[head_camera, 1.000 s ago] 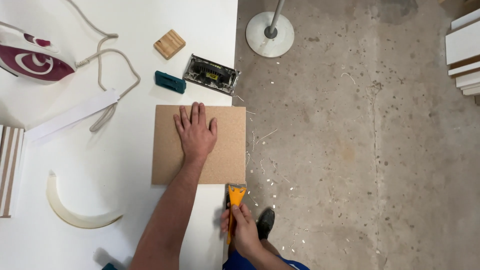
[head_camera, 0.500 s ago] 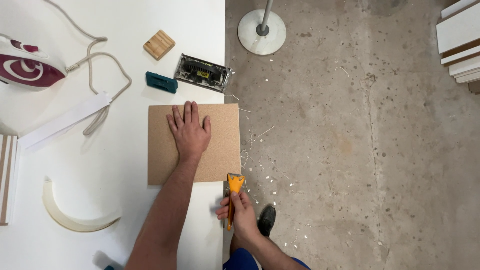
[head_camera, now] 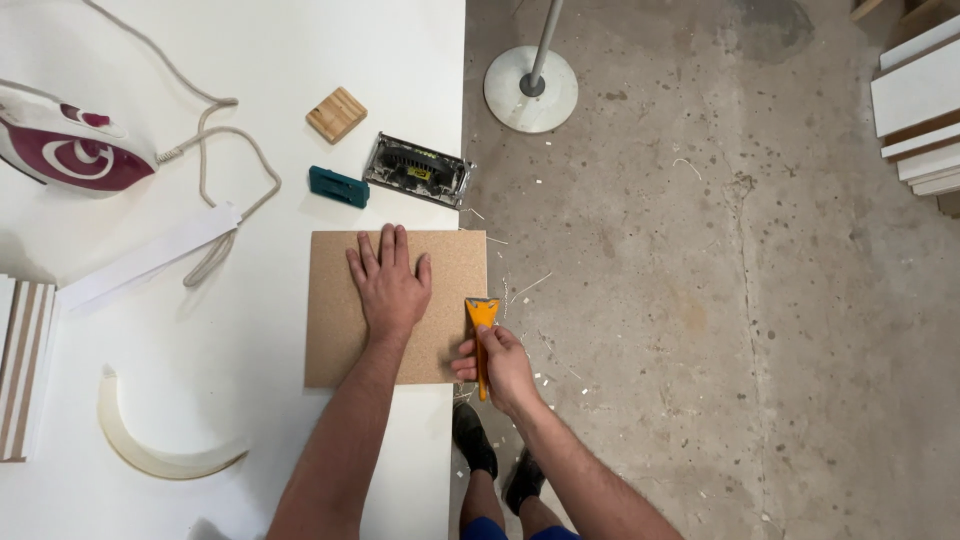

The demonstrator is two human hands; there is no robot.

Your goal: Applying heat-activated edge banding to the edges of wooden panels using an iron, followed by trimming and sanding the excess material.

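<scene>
A square chipboard panel [head_camera: 340, 340] lies on the white table [head_camera: 150, 380], its right edge sticking out a little past the table's edge. My left hand [head_camera: 390, 285] presses flat on the panel, fingers spread. My right hand [head_camera: 500, 365] grips an orange scraper [head_camera: 482, 318], whose blade rests against the panel's right edge about halfway along.
On the table behind the panel lie a teal block [head_camera: 338, 187], a metal-framed tool [head_camera: 418, 170] and a small wooden block [head_camera: 336, 114]. A red-and-white iron [head_camera: 70, 155] with its cord, a white strip [head_camera: 150, 258] and a curved white strip [head_camera: 150, 450] lie left. A lamp base [head_camera: 530, 88] stands on the concrete floor.
My right hand has pushed the scraper forward along the panel's right edge, from its near corner to about mid-edge. My left hand stays pressed on the panel.
</scene>
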